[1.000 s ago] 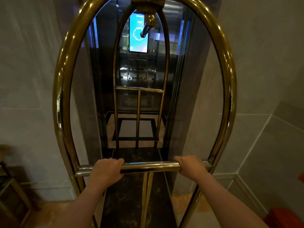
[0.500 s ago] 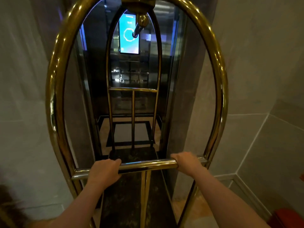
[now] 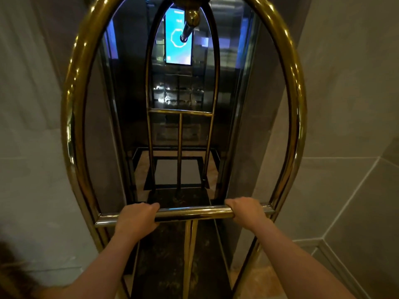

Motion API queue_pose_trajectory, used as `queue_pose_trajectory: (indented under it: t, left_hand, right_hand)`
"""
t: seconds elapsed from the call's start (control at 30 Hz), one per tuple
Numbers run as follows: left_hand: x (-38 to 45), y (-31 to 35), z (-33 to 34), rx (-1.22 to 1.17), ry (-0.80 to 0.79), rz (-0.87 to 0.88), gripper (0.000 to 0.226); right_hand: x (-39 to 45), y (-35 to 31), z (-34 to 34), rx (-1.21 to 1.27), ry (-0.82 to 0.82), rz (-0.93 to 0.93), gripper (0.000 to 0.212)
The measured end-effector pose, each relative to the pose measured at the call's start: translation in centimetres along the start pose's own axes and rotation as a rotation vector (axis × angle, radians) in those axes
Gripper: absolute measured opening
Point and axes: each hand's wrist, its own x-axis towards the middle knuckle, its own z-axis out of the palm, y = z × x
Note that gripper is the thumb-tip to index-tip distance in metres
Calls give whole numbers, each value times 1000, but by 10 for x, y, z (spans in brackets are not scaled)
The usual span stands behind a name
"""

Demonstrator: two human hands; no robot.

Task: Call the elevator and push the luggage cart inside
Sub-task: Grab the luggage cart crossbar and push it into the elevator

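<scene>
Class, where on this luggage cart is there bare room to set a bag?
The dark deck is bare on both sides of the centre post, between the brass hoops. The crossbar is crowded: left hand and right hand grip it.

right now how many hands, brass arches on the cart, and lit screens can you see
hands: 2, left hand and right hand, both gripping the handle bar
brass arches: 2, near arch and far arch
lit screens: 1, blue screen
total: 5
</scene>
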Motion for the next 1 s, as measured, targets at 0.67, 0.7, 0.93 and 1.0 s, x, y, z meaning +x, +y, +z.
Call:
queue_pose_trajectory:
  t: [0.67, 0.7, 0.93, 1.0]
  left_hand:
    - [133, -35, 30, -32, 28, -101, 13]
    - [140, -37, 32, -22, 34, -103, 13]
    - [199, -60, 43, -16, 49, -102, 12]
    - [215, -66, 45, -23, 49, -93, 12]
  right_hand:
    - [139, 47, 19, -36, 74, -27, 18]
    - [146, 48, 21, -37, 75, -16, 17]
    - [200, 49, 32, -49, 158, 115, 15]
    - [216, 52, 32, -61, 164, 131, 14]
